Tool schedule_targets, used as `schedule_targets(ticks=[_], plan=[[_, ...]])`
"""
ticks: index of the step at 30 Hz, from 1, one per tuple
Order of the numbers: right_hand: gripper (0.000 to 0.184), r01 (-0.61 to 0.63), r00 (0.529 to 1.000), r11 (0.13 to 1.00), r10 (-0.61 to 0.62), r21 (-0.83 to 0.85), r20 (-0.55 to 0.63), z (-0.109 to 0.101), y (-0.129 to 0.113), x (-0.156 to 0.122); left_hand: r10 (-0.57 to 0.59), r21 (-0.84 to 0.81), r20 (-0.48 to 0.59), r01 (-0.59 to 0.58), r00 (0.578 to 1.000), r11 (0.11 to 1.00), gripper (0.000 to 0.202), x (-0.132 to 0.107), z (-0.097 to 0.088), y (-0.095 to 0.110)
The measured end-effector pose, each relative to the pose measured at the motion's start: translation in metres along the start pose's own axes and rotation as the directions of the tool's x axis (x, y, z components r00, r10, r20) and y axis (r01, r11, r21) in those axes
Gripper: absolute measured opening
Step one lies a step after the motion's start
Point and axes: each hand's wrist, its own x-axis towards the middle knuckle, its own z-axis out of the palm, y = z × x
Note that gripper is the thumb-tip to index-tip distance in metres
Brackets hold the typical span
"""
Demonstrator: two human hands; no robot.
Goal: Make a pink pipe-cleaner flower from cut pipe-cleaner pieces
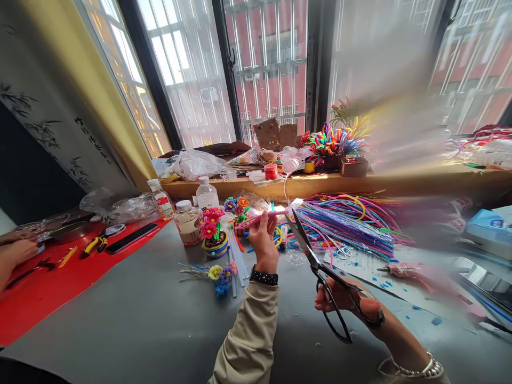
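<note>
A phone [134, 239] lies beside pliers [95, 247] near nine o'clock; a curtain [102, 101] hangs at ten, a box [486, 230] sits at three.

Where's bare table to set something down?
Largely bare: the grey tabletop between the red sheet, loose flower bunch and left sleeve; a smaller patch lies between that sleeve and the scissors. Crowded: beyond your left hand, among coloured stems and bottles.

No words can be read here. Black writing [94, 140] slants down the grey cloth [60, 114], but it is too blurry. The small bottle [159, 195] has a red and white label [164, 201], too tiny to read.
</note>
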Motion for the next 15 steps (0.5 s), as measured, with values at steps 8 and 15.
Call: schedule_targets(ticks=[8,15], plan=[[0.078,-0.048,0.998,0.999,0.047,-0.008,-0.048,-0.0030,0.0024,0.0003,0.002,0.009,0.043,-0.003,0.999,1.000,0.017,-0.0002,-0.0006,-0.0007],[0.080,-0.034,0.995,0.998,0.028,-0.061,-0.092,0.0013,0.0002,0.0001,-0.054,0.018,0.094,0.053,0.994,0.998,0.016,-0.0012,0.0000,-0.0026]])
